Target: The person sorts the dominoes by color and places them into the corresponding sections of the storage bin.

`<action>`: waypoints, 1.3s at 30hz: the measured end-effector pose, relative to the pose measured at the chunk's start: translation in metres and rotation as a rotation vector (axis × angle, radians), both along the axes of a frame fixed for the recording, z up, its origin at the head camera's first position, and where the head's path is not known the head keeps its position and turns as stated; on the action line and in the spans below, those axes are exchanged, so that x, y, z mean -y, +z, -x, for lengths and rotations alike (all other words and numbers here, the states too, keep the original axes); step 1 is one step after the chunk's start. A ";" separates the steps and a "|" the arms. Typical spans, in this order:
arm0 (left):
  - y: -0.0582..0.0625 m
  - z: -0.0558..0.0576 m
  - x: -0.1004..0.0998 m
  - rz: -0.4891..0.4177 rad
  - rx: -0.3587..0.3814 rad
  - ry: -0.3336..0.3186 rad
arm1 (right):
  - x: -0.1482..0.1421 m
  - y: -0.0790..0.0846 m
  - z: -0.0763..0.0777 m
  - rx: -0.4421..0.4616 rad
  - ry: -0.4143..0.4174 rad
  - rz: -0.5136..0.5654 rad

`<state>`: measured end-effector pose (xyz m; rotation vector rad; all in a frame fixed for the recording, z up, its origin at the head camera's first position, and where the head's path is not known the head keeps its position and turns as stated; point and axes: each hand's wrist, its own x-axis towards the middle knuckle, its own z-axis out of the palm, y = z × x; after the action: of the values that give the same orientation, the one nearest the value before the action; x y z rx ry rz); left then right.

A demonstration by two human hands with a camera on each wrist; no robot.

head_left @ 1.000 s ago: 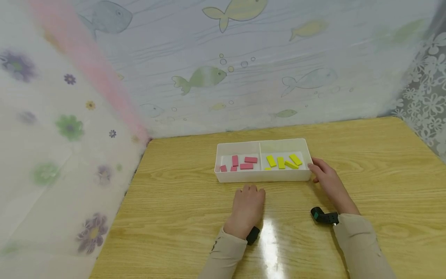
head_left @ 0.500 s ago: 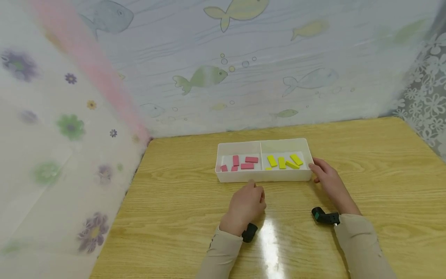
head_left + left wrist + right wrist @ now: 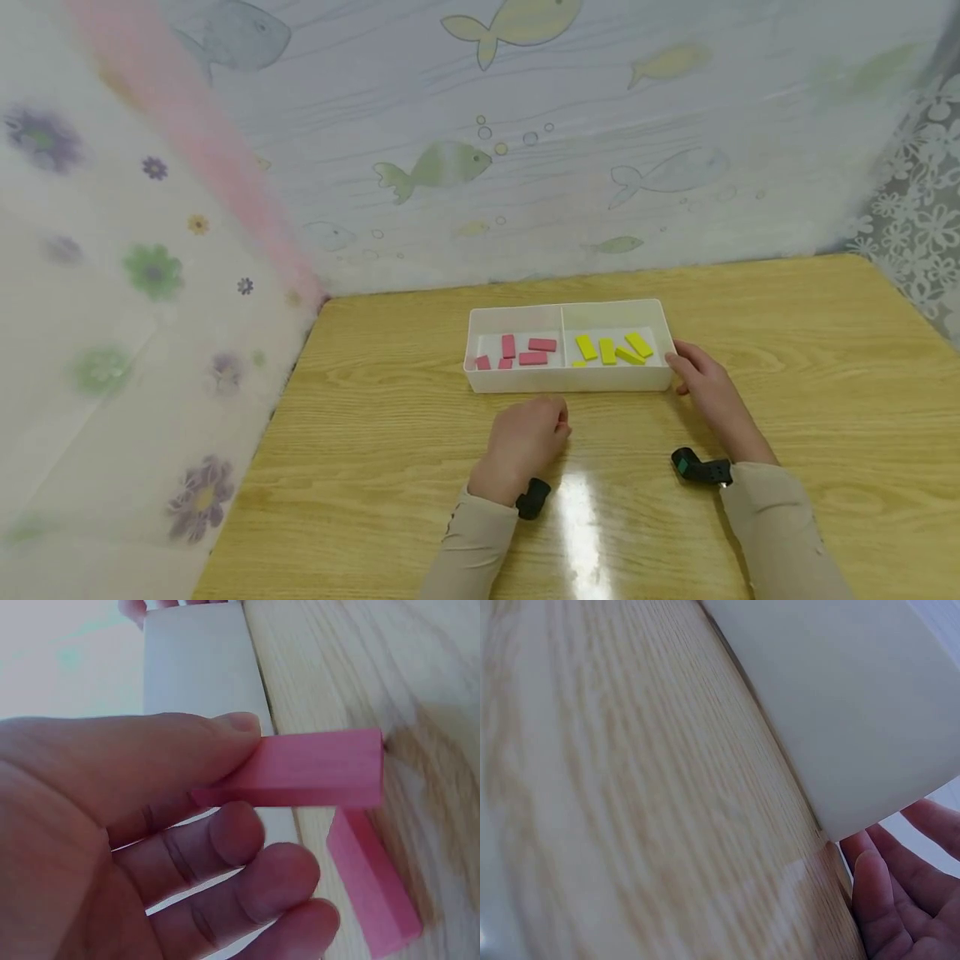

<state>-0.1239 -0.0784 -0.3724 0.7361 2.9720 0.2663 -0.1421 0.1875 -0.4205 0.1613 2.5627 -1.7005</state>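
Note:
My left hand [image 3: 525,437] is in front of the white two-part box [image 3: 570,381]. In the left wrist view its thumb and index finger pinch a pink block [image 3: 322,769], with the other fingers loosely bent below. A second pink block [image 3: 375,885] lies on the wooden table beneath; the hand hides both from the head view. My right hand [image 3: 705,387] touches the box's right end near the front corner, fingers relaxed along the side in the right wrist view. Several pink blocks [image 3: 533,358] lie in the left compartment, several yellow blocks [image 3: 607,351] in the right.
The wooden table [image 3: 375,467] reaches back to a curtain [image 3: 555,208] printed with fish. A flowered curtain [image 3: 150,350] hangs along the left side. Each wrist wears a black camera, the right one [image 3: 697,467] sticking out inward.
My left hand has turned from knuckles forward, palm down, to thumb side up, and has drawn back slightly from the box. The right hand and the box have stayed in place.

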 end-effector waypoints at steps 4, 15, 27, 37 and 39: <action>0.001 0.002 0.004 -0.002 0.060 0.034 | 0.000 0.001 -0.001 0.007 0.005 -0.003; 0.007 0.006 0.020 -0.051 0.092 0.068 | 0.006 0.002 0.003 0.005 0.010 0.010; 0.023 0.017 0.045 -0.273 0.226 0.069 | 0.007 0.002 0.004 -0.008 0.018 0.005; 0.024 0.023 0.058 -0.342 0.227 0.063 | 0.000 0.001 -0.001 -0.005 0.019 -0.041; 0.024 0.023 0.059 -0.361 0.225 0.067 | 0.000 0.000 -0.002 -0.008 0.022 -0.032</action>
<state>-0.1468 -0.1377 -0.3484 0.5871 2.7649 0.8471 -0.1403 0.1873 -0.4200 0.1272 2.5889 -1.6563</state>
